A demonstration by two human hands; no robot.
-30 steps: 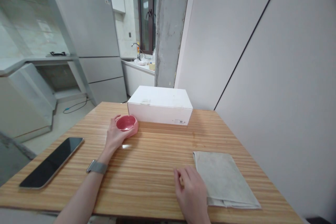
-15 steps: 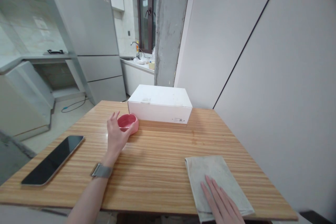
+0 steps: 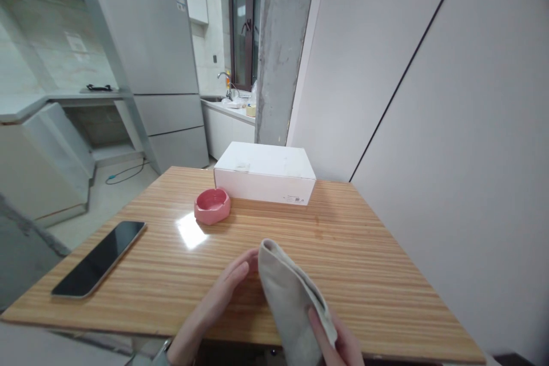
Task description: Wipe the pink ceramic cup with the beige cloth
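The wooden table (image 3: 373, 274) carries a white cardboard box (image 3: 265, 174) along its far edge; folded grey cloth (image 3: 285, 297) tilts over the near edge, right hand (image 3: 337, 340) gripping it, left hand (image 3: 234, 277) beside it, fingers uncurled. Smartphone (image 3: 100, 260) by the left edge, pink bowl (image 3: 212, 209) toward the far-left corner.

Even, moderate indoor light. Hard white glare on tabletop (image 3: 364, 257), 8 o'clock. Corner at 2 o'clock darkened, soft.

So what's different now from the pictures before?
The left hand let go of the pink bowl and came back toward the cloth. The right hand took hold of that cloth, lifting it leftward. Bowl, phone and white box stayed put.
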